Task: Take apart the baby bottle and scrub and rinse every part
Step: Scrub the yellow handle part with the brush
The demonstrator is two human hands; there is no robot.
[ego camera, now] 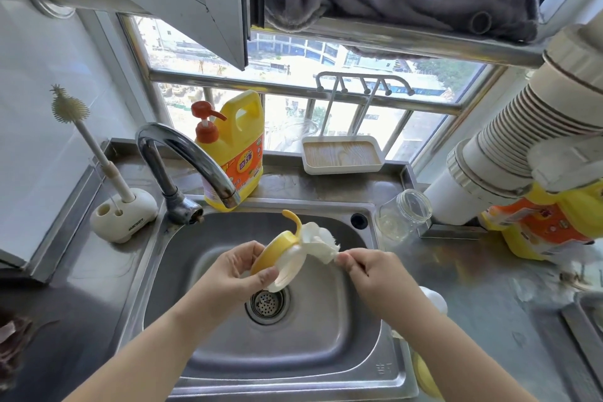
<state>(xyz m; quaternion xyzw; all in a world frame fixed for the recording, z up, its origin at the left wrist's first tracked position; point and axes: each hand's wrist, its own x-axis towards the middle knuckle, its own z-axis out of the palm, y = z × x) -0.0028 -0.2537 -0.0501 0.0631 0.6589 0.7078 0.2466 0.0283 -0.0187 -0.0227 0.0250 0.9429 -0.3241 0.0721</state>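
Over the steel sink (pixel 326 346) my left hand (pixel 236 271) grips a yellow and white bottle collar (pixel 280 254) with a curved yellow handle sticking up. My right hand (pixel 368 266) pinches the stem of a small white sponge brush (pixel 321 241), whose head lies against the collar's upper right side. A clear glass bottle body (pixel 403 215) lies on its side on the counter right of the sink. A white rounded part (pixel 434 299) sits behind my right forearm, and a yellow part (pixel 424 375) lies at the sink's lower right edge.
The chrome tap (pixel 195 160) arches over the sink's back left. A yellow dish soap jug (pixel 235 147) stands behind it. A long bottle brush in a white stand (pixel 120 212) is at the left. A white tray rack (pixel 342 157) sits on the sill. The drain strainer (pixel 267 303) lies below my hands.
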